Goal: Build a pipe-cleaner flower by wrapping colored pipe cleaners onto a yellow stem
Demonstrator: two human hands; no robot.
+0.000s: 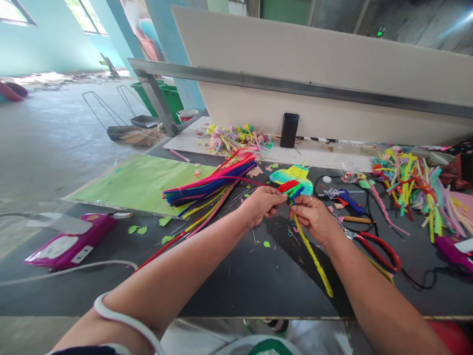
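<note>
My left hand [260,203] and my right hand [312,215] meet above the dark table [236,276], both pinched on a small bundle of folded pipe cleaners [291,189] in red, green and blue. A long yellow pipe cleaner [314,259] hangs from my right hand down toward the table's near edge. Just behind the bundle lies a flat yellow-and-teal pipe cleaner shape [291,175]. A fan of long straight pipe cleaners [210,190] in many colours lies to the left of my left hand.
Red-handled scissors [377,249] and a blue glue gun [347,199] lie right of my right hand. Cut pipe cleaner heaps sit at the right [417,190] and back [236,138]. A black phone [288,130] leans on the board. A green sheet [140,182] and pink case [70,244] lie left.
</note>
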